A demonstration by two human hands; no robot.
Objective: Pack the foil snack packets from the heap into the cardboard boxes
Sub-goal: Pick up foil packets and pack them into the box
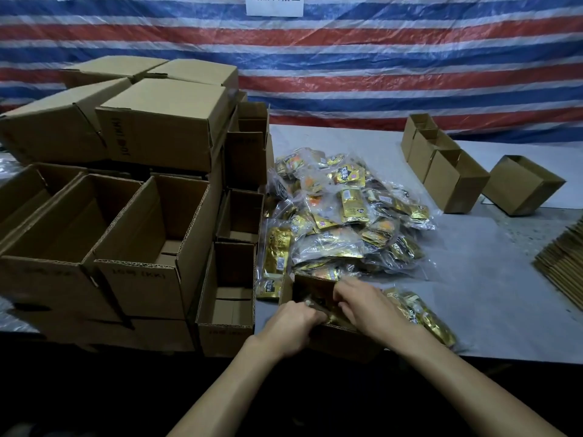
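Both your hands are down in the small box point(342, 342) that sits at the near edge of the table point(504, 279). Your left hand point(291, 324) is at the box's near left corner, its fingers curled round a gold packet point(320, 309) just inside the rim. Your right hand point(362, 305) reaches in from the right with its fingers bent downward. Their tips are hidden inside the box, so you cannot tell whether they grip anything.

The heap of packets point(344, 212) lies just behind the box, touching its far wall. A few loose packets point(422, 316) lie against the box's right side, under your right forearm.

To your left stand large open boxes point(151, 241) with closed boxes point(164, 124) stacked behind them. A row of narrow open boxes point(232, 298) stands between them and the heap. More small boxes point(454, 181) stand at the far right, and flattened cardboard point(564, 257) is piled at the right edge.
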